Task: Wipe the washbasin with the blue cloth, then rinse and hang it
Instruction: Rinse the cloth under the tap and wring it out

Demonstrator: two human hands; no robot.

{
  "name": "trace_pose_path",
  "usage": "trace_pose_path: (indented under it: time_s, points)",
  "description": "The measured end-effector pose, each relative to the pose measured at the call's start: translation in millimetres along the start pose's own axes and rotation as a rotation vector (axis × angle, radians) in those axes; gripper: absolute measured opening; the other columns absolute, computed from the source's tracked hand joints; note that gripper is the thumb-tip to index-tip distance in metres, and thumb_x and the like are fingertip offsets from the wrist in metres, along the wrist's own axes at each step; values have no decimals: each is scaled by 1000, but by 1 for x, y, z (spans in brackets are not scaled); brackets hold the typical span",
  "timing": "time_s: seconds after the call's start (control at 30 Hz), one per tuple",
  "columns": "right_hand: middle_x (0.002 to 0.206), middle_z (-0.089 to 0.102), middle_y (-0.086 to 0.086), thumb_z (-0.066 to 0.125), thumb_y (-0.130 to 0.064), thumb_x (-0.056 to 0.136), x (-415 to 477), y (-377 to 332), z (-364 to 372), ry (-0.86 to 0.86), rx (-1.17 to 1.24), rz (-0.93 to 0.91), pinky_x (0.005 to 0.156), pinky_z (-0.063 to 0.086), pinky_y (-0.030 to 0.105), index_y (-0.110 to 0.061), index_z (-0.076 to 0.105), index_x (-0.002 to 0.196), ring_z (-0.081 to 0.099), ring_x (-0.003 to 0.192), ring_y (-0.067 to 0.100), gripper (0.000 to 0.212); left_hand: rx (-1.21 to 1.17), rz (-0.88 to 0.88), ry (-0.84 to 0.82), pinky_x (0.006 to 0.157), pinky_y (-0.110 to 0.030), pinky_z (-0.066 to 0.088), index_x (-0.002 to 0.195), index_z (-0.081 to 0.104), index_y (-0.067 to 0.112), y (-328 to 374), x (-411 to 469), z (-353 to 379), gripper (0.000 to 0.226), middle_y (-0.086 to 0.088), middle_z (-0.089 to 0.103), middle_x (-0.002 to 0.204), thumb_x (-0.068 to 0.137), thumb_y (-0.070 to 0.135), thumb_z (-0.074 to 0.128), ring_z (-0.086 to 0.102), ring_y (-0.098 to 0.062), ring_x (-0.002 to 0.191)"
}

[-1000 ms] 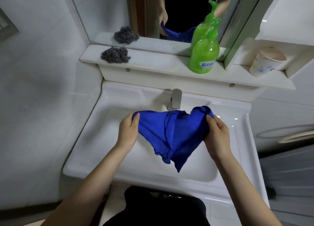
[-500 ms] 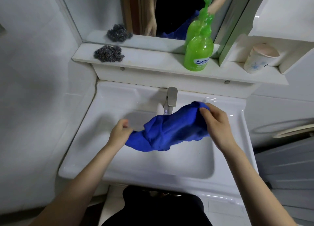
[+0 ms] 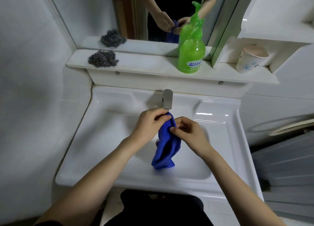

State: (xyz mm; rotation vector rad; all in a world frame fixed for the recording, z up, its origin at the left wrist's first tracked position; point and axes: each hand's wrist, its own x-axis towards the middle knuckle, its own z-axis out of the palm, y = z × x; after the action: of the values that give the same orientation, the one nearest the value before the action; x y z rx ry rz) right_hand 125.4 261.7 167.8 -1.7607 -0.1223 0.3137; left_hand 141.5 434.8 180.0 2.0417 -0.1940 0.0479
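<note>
The blue cloth (image 3: 165, 147) hangs folded lengthwise over the middle of the white washbasin (image 3: 102, 141), its lower end close to the basin floor. My left hand (image 3: 149, 124) pinches the cloth's top edge just below the steel tap (image 3: 167, 101). My right hand (image 3: 188, 132) grips the same top edge from the right, fingertips almost touching the left hand's. The cloth hides most of the drain. No water runs from the tap.
On the white shelf (image 3: 153, 69) above the basin stand a steel scouring pad (image 3: 102, 58), a green soap pump bottle (image 3: 191, 56) and a paper cup (image 3: 249, 61). A mirror sits behind the shelf. A white wall is at the left, a grey appliance at the right.
The cloth was spread wide between my hands; both hands have come together under the tap, and the cloth now hangs folded in a narrow strip.
</note>
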Motion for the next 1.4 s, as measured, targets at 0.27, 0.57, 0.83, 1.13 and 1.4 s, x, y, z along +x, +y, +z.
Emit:
trace_pose_path:
  time_s: [0.27,0.57,0.83,1.13,1.4]
  points:
    - [87,67,-4,69,-24,79,-8,43,27,73,-215,8,79,54,39,-21,63,92,62,82,19,14,-37,56,47,63,-19,40,83,58,13,15,-7,-10,13,6,56,72,95,17,55,49,-13,67]
    - [98,58,-7,62,-20,83,11,46,61,323,-298,-16,71,46,19,-20,54,94,56,90,9,13,-83,58,143,62,-28,41,78,56,10,25,-15,-34,18,-3,56,70,96,15,55,50,-20,66]
    - [67,48,2,36,-14,103,12,64,48,229,-301,60,58,35,30,-5,45,85,37,60,16,22,-99,-102,255,57,-20,36,73,51,14,-12,-28,-61,24,3,48,63,97,16,52,43,-10,62]
    - [75,55,-8,42,-27,103,-3,16,2,58,-499,-214,63,38,16,-16,49,84,49,70,10,23,-167,-230,440,52,-21,28,72,43,4,-45,-43,-72,30,-5,39,64,100,15,47,35,-8,59]
    - [92,60,5,63,-24,94,-16,59,-7,-45,-320,108,75,43,20,-21,65,81,57,82,16,14,-195,-537,248,62,-36,30,76,47,-6,-109,-63,-34,40,-17,46,68,97,29,51,42,-23,66]
